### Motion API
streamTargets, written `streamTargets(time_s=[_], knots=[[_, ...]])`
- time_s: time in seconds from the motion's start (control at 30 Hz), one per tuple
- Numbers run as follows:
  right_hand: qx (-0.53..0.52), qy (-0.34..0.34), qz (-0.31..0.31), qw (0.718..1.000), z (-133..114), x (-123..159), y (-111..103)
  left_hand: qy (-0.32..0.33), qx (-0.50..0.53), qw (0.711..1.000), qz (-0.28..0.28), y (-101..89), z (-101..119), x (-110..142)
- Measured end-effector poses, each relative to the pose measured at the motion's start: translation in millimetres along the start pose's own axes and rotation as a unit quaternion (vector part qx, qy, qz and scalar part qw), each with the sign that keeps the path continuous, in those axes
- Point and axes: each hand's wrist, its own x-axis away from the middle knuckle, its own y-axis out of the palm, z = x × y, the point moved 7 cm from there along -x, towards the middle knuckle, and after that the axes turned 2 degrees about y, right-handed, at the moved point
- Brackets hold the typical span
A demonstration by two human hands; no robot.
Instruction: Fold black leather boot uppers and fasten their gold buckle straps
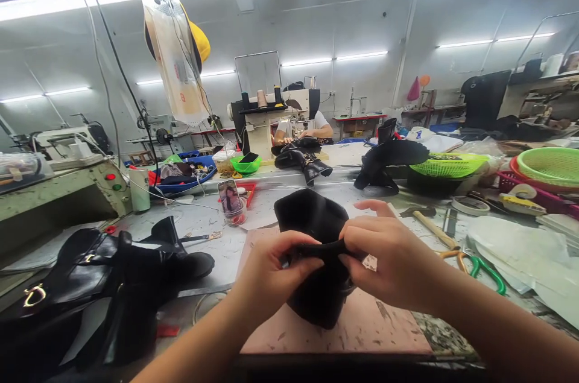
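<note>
A black boot upper (pixel 312 214) is in front of me, above the pink work board (pixel 362 329). My left hand (pixel 278 265) is closed on its near edge, thumb below and fingers above. At the same folded edge, a short way to the right, my right hand (pixel 382 244) pinches the material between thumb and fingers, with one finger raised. The lower part of the upper hangs below both hands, and its inside is too dark to make out. Finished-looking black boots (pixel 158 268) with gold buckles lie in a heap on the left.
A hammer (pixel 436 229), scissors with green and orange handles (pixel 488 274) and a tape roll (pixel 470 205) lie on the right. A phone (pixel 230 197) leans in a clear cup. Beyond are more boots (pixel 303 160), a green basket (pixel 456 166), and a person (pixel 321 123) behind a sewing machine (pixel 262 129).
</note>
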Motion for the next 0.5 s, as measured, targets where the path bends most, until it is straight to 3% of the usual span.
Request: streamTargets(time_s=[0.1, 0.5], knots=[[-0.017, 0.011, -0.017, 1.0, 3, -2, 3, -0.023, 0.003, 0.999, 0.034, -0.7, -5, -3], [-0.033, 0.017, -0.05, 0.998, 5, -1, 7, -0.066, 0.092, 0.991, 0.064, 3.3, -15, -1]])
